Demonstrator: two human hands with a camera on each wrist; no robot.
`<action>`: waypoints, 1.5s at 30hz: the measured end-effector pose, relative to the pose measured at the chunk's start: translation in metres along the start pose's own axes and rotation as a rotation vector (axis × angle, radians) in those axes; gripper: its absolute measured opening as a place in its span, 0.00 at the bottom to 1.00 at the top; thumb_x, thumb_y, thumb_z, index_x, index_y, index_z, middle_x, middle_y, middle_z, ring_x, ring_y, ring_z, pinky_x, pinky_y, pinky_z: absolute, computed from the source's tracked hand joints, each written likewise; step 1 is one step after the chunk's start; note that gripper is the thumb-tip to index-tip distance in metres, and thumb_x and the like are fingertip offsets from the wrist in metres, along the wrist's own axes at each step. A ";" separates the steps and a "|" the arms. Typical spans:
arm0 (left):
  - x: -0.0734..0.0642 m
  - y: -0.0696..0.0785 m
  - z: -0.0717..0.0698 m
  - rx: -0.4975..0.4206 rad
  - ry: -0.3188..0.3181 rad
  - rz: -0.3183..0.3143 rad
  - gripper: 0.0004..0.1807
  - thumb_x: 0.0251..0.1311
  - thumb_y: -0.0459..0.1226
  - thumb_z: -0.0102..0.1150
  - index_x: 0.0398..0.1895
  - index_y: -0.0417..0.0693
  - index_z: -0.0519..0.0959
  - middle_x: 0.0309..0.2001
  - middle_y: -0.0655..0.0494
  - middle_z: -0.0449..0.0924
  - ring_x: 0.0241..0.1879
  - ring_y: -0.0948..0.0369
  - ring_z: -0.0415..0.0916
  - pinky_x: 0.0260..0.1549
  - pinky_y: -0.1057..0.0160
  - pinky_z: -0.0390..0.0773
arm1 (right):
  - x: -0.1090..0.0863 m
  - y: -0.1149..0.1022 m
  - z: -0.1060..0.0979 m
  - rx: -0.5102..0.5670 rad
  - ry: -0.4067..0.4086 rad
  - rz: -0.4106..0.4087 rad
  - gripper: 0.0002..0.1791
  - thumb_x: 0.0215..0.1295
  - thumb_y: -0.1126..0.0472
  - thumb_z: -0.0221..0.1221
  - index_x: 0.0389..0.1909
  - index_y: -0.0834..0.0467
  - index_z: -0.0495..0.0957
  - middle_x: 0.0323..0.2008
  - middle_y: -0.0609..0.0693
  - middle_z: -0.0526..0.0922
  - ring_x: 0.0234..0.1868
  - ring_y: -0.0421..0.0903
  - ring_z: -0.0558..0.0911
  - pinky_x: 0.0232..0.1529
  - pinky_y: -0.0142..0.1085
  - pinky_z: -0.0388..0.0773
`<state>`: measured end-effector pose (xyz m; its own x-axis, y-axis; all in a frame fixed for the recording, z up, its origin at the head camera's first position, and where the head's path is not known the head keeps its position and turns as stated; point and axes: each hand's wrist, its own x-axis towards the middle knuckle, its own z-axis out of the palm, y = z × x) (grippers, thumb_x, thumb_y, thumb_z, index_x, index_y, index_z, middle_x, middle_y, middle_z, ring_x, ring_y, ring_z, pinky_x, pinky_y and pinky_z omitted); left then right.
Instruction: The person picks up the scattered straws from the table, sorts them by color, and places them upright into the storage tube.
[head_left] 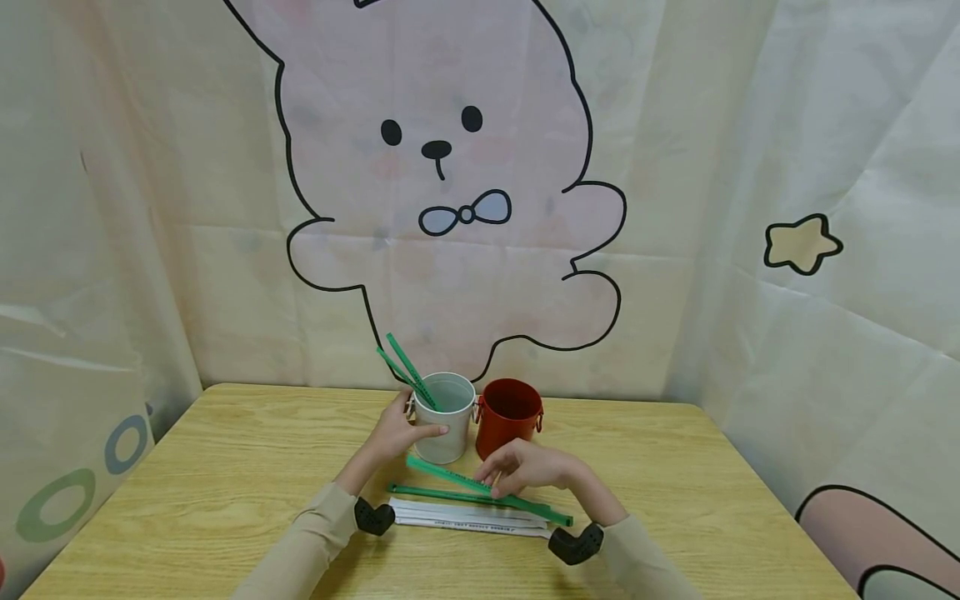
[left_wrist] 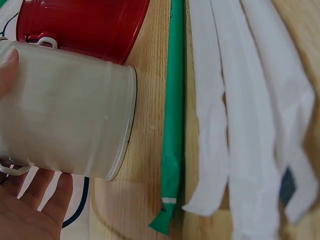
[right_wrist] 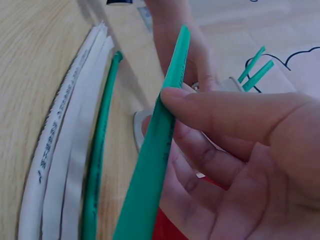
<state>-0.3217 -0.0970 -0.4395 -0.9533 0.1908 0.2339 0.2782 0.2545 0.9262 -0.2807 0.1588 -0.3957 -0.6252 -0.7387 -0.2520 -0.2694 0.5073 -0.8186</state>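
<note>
My left hand [head_left: 393,433] holds the small white bucket [head_left: 441,442] from the left, thumb across its front and fingers around the other side. Two green wrapped straws [head_left: 405,363] lean out over that bucket's left rim. Between thumb and fingers, my right hand [head_left: 528,467] pinches another green wrapped straw [right_wrist: 150,155], raised at a slant in front of the buckets. Below it, one more green wrapped straw [left_wrist: 173,110] lies on the table. Several white wrapped straws [head_left: 468,518] lie side by side nearer to me, printing visible on one.
A red bucket [head_left: 501,425] with small ring handles stands just right of the white one, behind my right hand. The wooden table [head_left: 645,467] ends at a cloth backdrop [head_left: 675,333] with cartoon drawings. Black straps [head_left: 576,546] sit at my wrists.
</note>
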 end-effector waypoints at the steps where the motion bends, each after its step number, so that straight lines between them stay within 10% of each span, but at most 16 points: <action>1: 0.000 0.000 0.000 0.006 0.001 0.001 0.45 0.41 0.44 0.71 0.64 0.51 0.58 0.65 0.47 0.60 0.68 0.46 0.51 0.60 0.43 0.62 | 0.000 0.000 -0.001 0.006 -0.006 -0.001 0.14 0.57 0.63 0.59 0.46 0.57 0.78 0.38 0.53 0.81 0.36 0.38 0.77 0.35 0.40 0.80; 17: 0.002 -0.002 0.001 0.020 0.022 0.005 0.42 0.40 0.41 0.72 0.61 0.51 0.61 0.59 0.47 0.67 0.62 0.47 0.62 0.57 0.45 0.67 | 0.003 -0.017 -0.013 0.129 0.090 -0.059 0.16 0.57 0.62 0.59 0.47 0.59 0.76 0.37 0.48 0.78 0.37 0.40 0.76 0.36 0.33 0.76; 45: 0.000 0.002 0.001 0.044 0.009 -0.033 0.46 0.41 0.45 0.70 0.64 0.53 0.57 0.67 0.48 0.57 0.67 0.44 0.51 0.61 0.41 0.58 | 0.035 -0.057 -0.039 0.294 0.419 -0.097 0.22 0.60 0.59 0.56 0.56 0.60 0.70 0.52 0.62 0.74 0.45 0.42 0.77 0.51 0.38 0.76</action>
<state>-0.3210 -0.0959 -0.4381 -0.9631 0.1735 0.2058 0.2509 0.3017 0.9198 -0.3158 0.1211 -0.3382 -0.8636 -0.5041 0.0112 -0.1611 0.2548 -0.9535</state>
